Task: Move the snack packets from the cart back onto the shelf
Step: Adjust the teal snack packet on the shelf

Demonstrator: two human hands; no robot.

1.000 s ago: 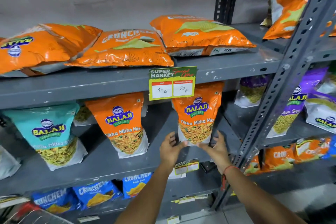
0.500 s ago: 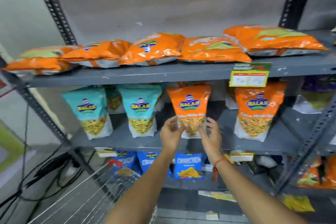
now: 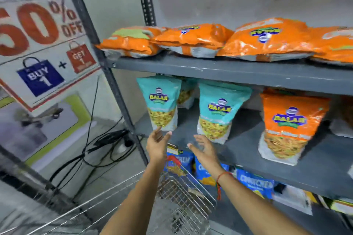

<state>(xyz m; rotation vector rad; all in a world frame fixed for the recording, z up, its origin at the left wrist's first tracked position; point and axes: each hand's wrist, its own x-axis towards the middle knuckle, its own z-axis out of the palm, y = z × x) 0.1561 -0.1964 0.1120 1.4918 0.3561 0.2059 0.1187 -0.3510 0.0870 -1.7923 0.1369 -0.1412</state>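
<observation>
Both my hands are empty, fingers spread, in front of the grey middle shelf (image 3: 257,147). My left hand (image 3: 157,144) hangs just below a teal snack packet (image 3: 162,105) standing at the shelf's left end. My right hand (image 3: 205,151) is under a second teal packet (image 3: 219,112). An orange packet (image 3: 286,129) stands further right. Several orange packets (image 3: 193,39) lie flat on the top shelf (image 3: 210,69). The wire cart (image 3: 183,196) is below my arms; its inside is blurred and I cannot tell what it holds.
Blue packets (image 3: 208,173) sit on the shelf beneath. A slanted grey upright (image 3: 114,89) stands left of the shelves. A 50% off poster (image 3: 42,44) leans at the left, with black cables (image 3: 99,150) on the floor.
The view has swung left along the shelf. My hands have left the orange packet they flanked and now sit lower, near the teal packets, still empty. The cart has come into view.
</observation>
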